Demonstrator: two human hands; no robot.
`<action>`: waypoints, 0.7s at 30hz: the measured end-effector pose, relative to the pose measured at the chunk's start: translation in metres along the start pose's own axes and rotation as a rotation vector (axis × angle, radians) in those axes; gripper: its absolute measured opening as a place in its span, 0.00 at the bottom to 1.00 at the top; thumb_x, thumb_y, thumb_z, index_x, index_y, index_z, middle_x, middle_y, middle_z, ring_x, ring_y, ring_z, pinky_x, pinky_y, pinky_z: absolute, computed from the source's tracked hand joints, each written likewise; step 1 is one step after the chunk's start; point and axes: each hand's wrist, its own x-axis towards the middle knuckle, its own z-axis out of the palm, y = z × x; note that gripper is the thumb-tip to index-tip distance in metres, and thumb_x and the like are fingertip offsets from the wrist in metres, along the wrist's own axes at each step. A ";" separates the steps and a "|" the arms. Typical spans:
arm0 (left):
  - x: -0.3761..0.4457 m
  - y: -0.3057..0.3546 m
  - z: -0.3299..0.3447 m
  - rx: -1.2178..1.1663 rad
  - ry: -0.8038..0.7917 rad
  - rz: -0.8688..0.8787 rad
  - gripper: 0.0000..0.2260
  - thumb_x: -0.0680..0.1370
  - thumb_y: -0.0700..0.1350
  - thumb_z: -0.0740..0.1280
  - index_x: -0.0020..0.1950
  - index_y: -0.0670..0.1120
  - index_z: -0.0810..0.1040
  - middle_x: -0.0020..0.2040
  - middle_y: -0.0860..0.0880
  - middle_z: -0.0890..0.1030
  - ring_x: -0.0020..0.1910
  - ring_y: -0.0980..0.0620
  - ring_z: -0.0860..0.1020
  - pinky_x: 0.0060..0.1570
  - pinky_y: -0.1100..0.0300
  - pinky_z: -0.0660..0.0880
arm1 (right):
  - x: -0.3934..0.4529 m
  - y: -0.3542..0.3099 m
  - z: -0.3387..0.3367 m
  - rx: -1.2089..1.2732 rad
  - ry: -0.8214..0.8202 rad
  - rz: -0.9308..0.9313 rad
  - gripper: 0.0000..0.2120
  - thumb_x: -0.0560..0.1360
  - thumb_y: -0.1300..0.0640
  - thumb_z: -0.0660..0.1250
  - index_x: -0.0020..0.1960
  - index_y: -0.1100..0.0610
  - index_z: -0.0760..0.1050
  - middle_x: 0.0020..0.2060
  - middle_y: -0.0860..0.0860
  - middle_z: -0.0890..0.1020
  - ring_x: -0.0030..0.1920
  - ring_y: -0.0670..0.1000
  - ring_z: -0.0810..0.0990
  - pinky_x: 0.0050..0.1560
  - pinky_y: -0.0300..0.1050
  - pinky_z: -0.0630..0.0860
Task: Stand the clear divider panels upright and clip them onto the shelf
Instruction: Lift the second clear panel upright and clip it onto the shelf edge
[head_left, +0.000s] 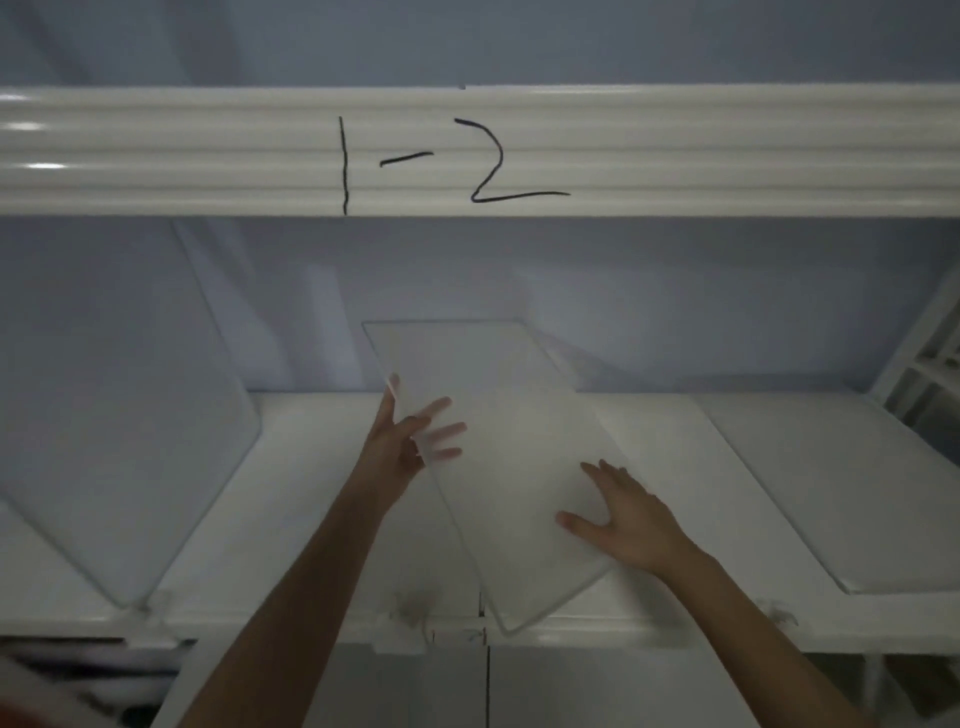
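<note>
Far left: one clear panel (130, 415) stands upright on the white shelf (322, 519), its front bottom corner down by the shelf's front edge, near a small clip (150, 610).

Centre-left: left forearm reaches up and fwd from bottom of frame, wrist bent back. Left hand (402, 436) grips the left long edge of the middle panel (498, 441), thumb on the near side along the edge, fingers (441, 431) spread behind the plastic and seen through it.

The middle panel is tilted, not upright: back end raised off the shelf, front corner down at the shelf's front edge just right of another clip (410, 613). Can't tell if it's seated in any clip.

Centre-right: right arm comes in from lower right. Right hand (628, 519) lies open, palm flat on the panel's lower right part, fingers spread and pointing up-left, thumb out to the left. Pressing on it, not gripping.

Right: a third panel (841, 493) lies flat on the shelf. Above all, the upper shelf rail (208, 150) has "1-2" (452, 161) in black marker.
</note>
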 end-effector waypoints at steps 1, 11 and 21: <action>-0.005 0.007 -0.002 0.021 -0.003 0.037 0.32 0.80 0.31 0.53 0.71 0.66 0.54 0.62 0.41 0.75 0.49 0.39 0.83 0.38 0.48 0.81 | -0.004 -0.013 0.000 0.066 -0.022 -0.025 0.42 0.72 0.33 0.62 0.78 0.48 0.49 0.78 0.50 0.52 0.78 0.51 0.51 0.75 0.49 0.53; -0.048 0.078 -0.021 0.215 -0.002 0.315 0.36 0.76 0.33 0.61 0.73 0.63 0.51 0.66 0.43 0.72 0.57 0.38 0.79 0.48 0.42 0.80 | 0.002 -0.111 0.036 0.146 -0.179 -0.239 0.51 0.67 0.34 0.69 0.77 0.44 0.41 0.79 0.49 0.46 0.77 0.49 0.54 0.75 0.45 0.55; -0.082 0.104 -0.029 0.400 -0.088 0.368 0.34 0.74 0.39 0.65 0.70 0.66 0.54 0.70 0.45 0.69 0.59 0.44 0.78 0.53 0.43 0.79 | 0.025 -0.152 0.070 0.383 -0.232 -0.286 0.63 0.60 0.38 0.77 0.76 0.44 0.34 0.78 0.44 0.44 0.78 0.46 0.47 0.77 0.49 0.52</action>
